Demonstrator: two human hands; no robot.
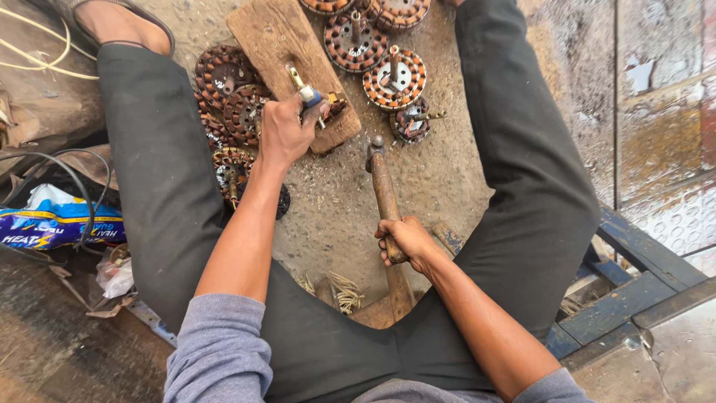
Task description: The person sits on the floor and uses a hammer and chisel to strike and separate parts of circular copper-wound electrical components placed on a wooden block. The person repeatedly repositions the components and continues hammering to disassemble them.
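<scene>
While left hand (282,133) grips chisel (304,91) on wooden block (287,52), right hand (403,239) clenches hammer (384,190) alongside.

Chisel (305,91): short metal tool w/ blue-banded grip, tilted, tip down on a small copper-wound part (333,104) at the near right corner of a worn wooden block (272,37), centre far. Hammer (383,190): rusty brown handle, small dark head pointing far, raised above gritty ground, right of the block.

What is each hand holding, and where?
Left hand grips a chisel by its lower shaft; right hand grips a hammer by the handle's lower end.
</scene>
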